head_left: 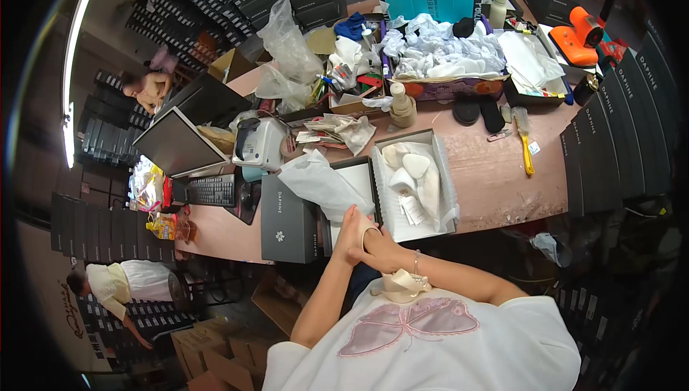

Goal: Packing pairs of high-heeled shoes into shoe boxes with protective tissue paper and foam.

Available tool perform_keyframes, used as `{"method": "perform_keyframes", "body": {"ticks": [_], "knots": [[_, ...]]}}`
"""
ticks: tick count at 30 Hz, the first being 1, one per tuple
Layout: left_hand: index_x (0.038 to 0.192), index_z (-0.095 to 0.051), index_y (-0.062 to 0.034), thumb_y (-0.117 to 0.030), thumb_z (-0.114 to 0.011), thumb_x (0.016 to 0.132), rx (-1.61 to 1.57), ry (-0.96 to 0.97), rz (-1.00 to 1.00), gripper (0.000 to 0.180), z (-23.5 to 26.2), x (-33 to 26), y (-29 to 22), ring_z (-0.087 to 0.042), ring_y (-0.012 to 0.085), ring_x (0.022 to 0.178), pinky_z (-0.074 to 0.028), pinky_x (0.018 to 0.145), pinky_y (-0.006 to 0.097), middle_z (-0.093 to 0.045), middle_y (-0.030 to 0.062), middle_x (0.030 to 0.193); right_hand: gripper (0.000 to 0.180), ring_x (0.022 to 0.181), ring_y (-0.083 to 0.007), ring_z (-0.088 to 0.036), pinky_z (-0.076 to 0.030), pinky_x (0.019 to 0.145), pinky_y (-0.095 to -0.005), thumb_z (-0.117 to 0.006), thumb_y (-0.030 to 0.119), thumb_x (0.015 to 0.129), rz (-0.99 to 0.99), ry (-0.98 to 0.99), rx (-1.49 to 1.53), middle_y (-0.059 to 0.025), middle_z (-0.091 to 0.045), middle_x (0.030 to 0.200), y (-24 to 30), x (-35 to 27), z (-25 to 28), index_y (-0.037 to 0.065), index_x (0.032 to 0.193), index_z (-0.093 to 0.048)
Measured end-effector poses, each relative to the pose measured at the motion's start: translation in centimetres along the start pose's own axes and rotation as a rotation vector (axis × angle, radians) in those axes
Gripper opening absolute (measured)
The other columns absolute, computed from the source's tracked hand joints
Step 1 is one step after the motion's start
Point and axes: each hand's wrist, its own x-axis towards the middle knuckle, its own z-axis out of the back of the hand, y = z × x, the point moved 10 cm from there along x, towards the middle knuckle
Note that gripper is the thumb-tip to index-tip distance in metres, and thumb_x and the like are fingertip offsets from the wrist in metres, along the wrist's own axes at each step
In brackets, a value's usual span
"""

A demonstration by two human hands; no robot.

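A computer monitor (pixel 179 143) and black keyboard (pixel 211 190) stand at the table's left, beside a label printer (pixel 260 142). Next comes a dark grey shoebox lid (pixel 286 219), then crumpled white tissue paper (pixel 326 183). The left hand (pixel 349 236) and right hand (pixel 382 251) meet at the table's near edge, a cream piece (pixel 368 232) between them; the view cannot tell which hand grips it. Just beyond, 1 open shoebox (pixel 444 175) holds pale footwear (pixel 430 188). Farther right lies 1 yellow-handled brush (pixel 526 148).

This looks like a packing workroom or stockroom: dark boxes (pixel 623 125) stand in tall stacks, and a monitor (pixel 179 142), keyboard (pixel 210 191) and open paper-lined box (pixel 446 190) share the cluttered surface (pixel 495 183).
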Motion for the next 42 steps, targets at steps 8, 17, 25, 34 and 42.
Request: {"method": "perform_keyframes", "body": {"ticks": [8, 17, 25, 34, 42], "knots": [[0.144, -0.028, -0.0143, -0.024, -0.048, 0.099, 0.297, -0.022, -0.156, 0.05, -2.6, -1.2, -2.5, -0.055, 0.0169, 0.087, -0.049, 0.076, 0.03, -0.053, 0.0091, 0.105, 0.07, 0.119, -0.0479, -0.04, -0.037, 0.098, -0.043, -0.042, 0.052, 0.093, -0.03, 0.182, -0.053, -0.0345, -0.049, 0.115, 0.5, -1.0, 0.5, -0.01, 0.125, -0.044], [0.146, -0.026, -0.0195, -0.035, -0.043, 0.1, -0.02, -0.016, -0.043, 0.051, -1.8, 0.2, -1.1, -0.059, 0.0188, 0.079, -0.053, 0.073, 0.033, -0.054, 0.0097, 0.097, 0.064, 0.098, -0.0415, -0.046, -0.024, 0.101, -0.0548, -0.041, 0.05, 0.093, 0.092, 0.037, -0.065, -0.0274, -0.049, 0.097, 0.9, -0.3, 1.6, -0.012, 0.098, -0.056], [0.147, -0.024, -0.0151, -0.037, -0.045, 0.1, 0.099, 0.008, -0.059, 0.056, -0.8, 0.5, -0.7, -0.058, 0.0177, 0.08, -0.052, 0.07, 0.032, -0.054, 0.0102, 0.099, 0.07, 0.134, -0.041, -0.026, -0.021, 0.105, -0.0614, -0.029, 0.055, 0.095, 0.033, 0.406, -0.03, -0.025, -0.028, 0.143, 1.2, -2.3, 0.0, 0.001, 0.14, -0.032], [0.14, -0.035, -0.013, -0.053, -0.042, 0.095, -0.19, -0.039, -0.104, 0.06, 0.9, -0.4, 1.1, -0.061, 0.0234, 0.097, -0.049, 0.088, 0.038, -0.057, 0.0118, 0.117, 0.069, 0.121, -0.0426, -0.039, -0.015, 0.107, -0.0599, -0.037, 0.052, 0.095, 0.013, -0.008, -0.044, -0.0278, -0.043, 0.126, 2.5, -1.2, 2.6, -0.008, 0.129, -0.038], [0.122, -0.05, -0.0056, -0.07, -0.027, 0.09, -0.5, 0.091, 0.075, 0.076, -1.7, -2.6, 3.3, -0.062, 0.0255, 0.091, -0.052, 0.082, 0.038, -0.06, 0.0112, 0.107, 0.04, 0.128, -0.0339, -0.038, -0.028, 0.105, -0.0547, -0.051, 0.023, 0.093, -0.18, 0.194, 0.104, -0.0185, -0.045, 0.135, -3.3, -1.4, 8.8, 0.008, 0.13, -0.05]]}}
